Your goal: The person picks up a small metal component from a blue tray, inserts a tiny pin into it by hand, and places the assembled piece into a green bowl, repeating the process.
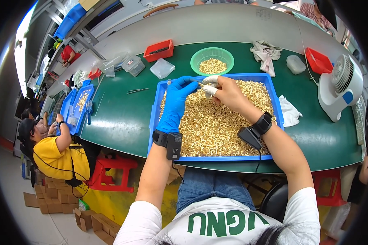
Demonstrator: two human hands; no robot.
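My left hand (176,100), in a blue glove, and my right hand (230,92), with white finger covers, meet above the far part of a blue tray (279,116). Their fingertips pinch a small brass-coloured piece (200,84), mostly hidden by the fingers. Below them the tray is spread with a great many loose, short brass-coloured pieces (216,128). Just beyond my hands stands a light green colander (197,58) with more such pieces in it. Each wrist wears a strapped black device.
Tweezers (138,90) lie to the left. Behind are a red bin (167,52), a clear bag (162,68) and a grey cloth (265,53). A white fan (339,85) and white cloth (289,111) are at right. A person in yellow (59,157) works at a blue tray on the left.
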